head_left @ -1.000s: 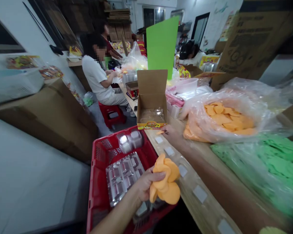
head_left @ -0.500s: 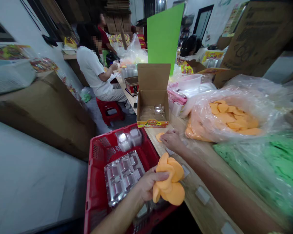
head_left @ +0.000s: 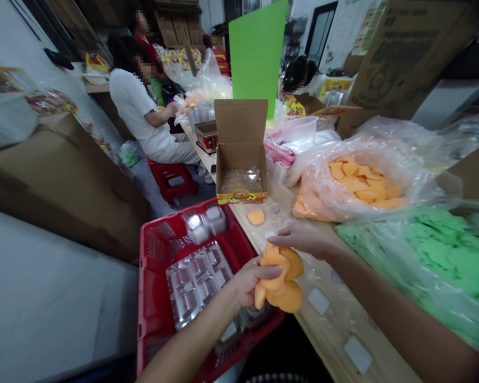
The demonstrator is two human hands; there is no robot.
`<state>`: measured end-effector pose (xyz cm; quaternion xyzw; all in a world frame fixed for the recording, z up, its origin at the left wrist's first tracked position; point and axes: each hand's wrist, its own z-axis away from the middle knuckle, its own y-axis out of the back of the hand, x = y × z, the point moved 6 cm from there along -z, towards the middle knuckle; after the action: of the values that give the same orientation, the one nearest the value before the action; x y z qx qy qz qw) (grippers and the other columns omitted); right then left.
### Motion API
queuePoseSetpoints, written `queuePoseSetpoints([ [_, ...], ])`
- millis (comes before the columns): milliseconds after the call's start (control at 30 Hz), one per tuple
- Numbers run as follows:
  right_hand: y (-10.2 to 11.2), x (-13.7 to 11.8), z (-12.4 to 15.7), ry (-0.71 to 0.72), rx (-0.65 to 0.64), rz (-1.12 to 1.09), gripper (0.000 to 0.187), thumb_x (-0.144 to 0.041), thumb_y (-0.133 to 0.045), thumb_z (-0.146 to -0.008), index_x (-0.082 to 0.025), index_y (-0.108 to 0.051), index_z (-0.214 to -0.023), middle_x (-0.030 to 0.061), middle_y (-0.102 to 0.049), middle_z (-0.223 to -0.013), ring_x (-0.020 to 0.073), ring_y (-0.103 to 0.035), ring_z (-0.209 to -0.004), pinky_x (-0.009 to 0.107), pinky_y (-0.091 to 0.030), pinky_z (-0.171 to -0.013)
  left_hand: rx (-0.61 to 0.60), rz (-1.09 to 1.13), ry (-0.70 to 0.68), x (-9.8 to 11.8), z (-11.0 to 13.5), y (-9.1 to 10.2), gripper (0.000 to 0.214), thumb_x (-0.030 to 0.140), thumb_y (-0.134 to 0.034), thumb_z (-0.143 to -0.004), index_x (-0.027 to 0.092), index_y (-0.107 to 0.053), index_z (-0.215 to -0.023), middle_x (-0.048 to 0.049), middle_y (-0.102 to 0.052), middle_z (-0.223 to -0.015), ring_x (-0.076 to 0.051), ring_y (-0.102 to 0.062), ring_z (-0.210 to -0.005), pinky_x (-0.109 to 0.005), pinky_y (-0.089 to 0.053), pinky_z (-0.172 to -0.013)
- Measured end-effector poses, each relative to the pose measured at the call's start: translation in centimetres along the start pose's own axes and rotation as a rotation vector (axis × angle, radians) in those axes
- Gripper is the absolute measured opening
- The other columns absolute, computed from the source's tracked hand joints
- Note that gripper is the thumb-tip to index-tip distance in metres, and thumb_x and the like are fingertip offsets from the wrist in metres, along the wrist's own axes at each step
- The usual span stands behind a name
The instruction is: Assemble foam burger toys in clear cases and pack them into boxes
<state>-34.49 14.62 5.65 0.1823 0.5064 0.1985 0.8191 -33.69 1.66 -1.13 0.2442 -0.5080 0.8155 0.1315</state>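
My left hand [head_left: 250,280] is closed round a bunch of flat orange foam pieces [head_left: 281,282] above the near edge of the wooden table [head_left: 327,330]. My right hand [head_left: 303,238] reaches back to the top of that bunch, its fingertips pinched at the uppermost piece. One single orange piece [head_left: 256,217] lies on the table farther off, in front of an open cardboard box [head_left: 241,154]. White square patches [head_left: 318,301] sit in a row along the table.
A red crate [head_left: 159,271] with clear plastic trays [head_left: 197,282] stands left of the table. Bags of orange pieces [head_left: 359,183] and green pieces [head_left: 435,255] lie to the right. A green board [head_left: 257,53] stands behind. A seated person [head_left: 139,114] works farther along; large cartons [head_left: 64,181] at left.
My right hand left one orange piece on the table near the box and drew back to the bunch in my left hand. The view shifted slightly.
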Motion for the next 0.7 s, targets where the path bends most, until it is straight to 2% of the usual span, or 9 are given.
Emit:
queuePoseSetpoints([
  [133, -0.7, 0.6, 0.0, 0.098, 0.011, -0.413, 0.025, -0.044, -0.061, -0.070, -0.019, -0.062, -0.073, -0.0006, -0.058, -0.068, 0.0118, -0.049, -0.060, 0.023, -0.037, -0.053, -0.052, 0.055, 0.075, -1.1, -0.3, -0.5, 0.032, 0.017, -0.066, -0.065, 0.008, -0.060, -0.095, -0.0116, -0.066, -0.085, -0.019, -0.063, -0.074, -0.031, -0.047, -0.073],
  [233, -0.7, 1.4, -0.3, 0.126, 0.054, -0.712, 0.023, -0.040, -0.059, -0.073, -0.018, -0.061, -0.082, 0.0009, -0.059, -0.075, 0.0118, -0.052, -0.064, 0.023, -0.040, -0.058, -0.085, 0.099, 0.098, -1.7, -0.2, -0.7, 0.037, 0.020, -0.065, -0.065, 0.006, -0.059, -0.099, -0.0131, -0.066, -0.084, -0.020, -0.063, -0.074, -0.031, -0.047, -0.073],
  [333, 0.5, 2.3, -0.5, 0.166, 0.195, -0.768, 0.025, -0.041, -0.058, -0.074, -0.018, -0.060, -0.085, 0.0008, -0.059, -0.076, 0.0108, -0.051, -0.060, 0.022, -0.038, -0.054, -0.085, 0.124, 0.125, -2.2, 0.1, -0.8, 0.038, 0.023, -0.062, -0.068, 0.004, -0.059, -0.101, -0.0146, -0.067, -0.084, -0.021, -0.064, -0.075, -0.032, -0.047, -0.074],
  [400, 1.5, 2.5, -0.9, 0.228, 0.317, -0.606, 0.024, -0.040, -0.057, -0.074, -0.018, -0.060, -0.083, 0.0000, -0.059, -0.074, 0.0108, -0.050, -0.060, 0.022, -0.037, -0.054, -0.088, 0.134, 0.136, -2.6, 0.5, -0.9, 0.039, 0.023, -0.061, -0.069, 0.003, -0.058, -0.103, -0.0152, -0.067, -0.084, -0.022, -0.064, -0.075, -0.031, -0.047, -0.074],
  [500, 2.2, 2.1, -1.9, 0.328, 0.461, -0.193, 0.018, -0.034, -0.054, -0.078, -0.017, -0.059, -0.081, -0.0004, -0.058, -0.071, 0.0121, -0.051, -0.063, 0.022, -0.039, -0.056, -0.092, 0.143, 0.133, -3.0, 1.2, -0.9, 0.041, 0.022, -0.061, -0.069, 0.003, -0.056, -0.105, -0.0147, -0.067, -0.082, -0.022, -0.064, -0.074, -0.029, -0.046, -0.072],
  [600, 1.7, 1.4, -3.2, 0.386, 0.576, 0.292, 0.011, -0.021, -0.046, -0.081, -0.016, -0.056, -0.083, 0.0013, -0.057, -0.073, 0.0131, -0.052, -0.066, 0.023, -0.040, -0.058, -0.082, 0.154, 0.140, -3.6, 2.0, -0.6, 0.045, 0.023, -0.062, -0.068, 0.003, -0.055, -0.107, -0.0144, -0.067, -0.081, -0.022, -0.064, -0.076, -0.030, -0.046, -0.072],
  [700, 0.3, 1.5, -4.0, 0.409, 0.595, 0.524, 0.015, -0.007, -0.043, -0.079, -0.014, -0.055, -0.084, 0.0066, -0.057, -0.086, 0.0150, -0.052, -0.078, 0.025, -0.040, -0.068, -0.065, 0.159, 0.151, -4.2, 2.7, 0.0, 0.047, 0.024, -0.063, -0.067, 0.002, -0.054, -0.107, -0.0152, -0.067, -0.084, -0.024, -0.064, -0.079, -0.032, -0.045, -0.076],
])
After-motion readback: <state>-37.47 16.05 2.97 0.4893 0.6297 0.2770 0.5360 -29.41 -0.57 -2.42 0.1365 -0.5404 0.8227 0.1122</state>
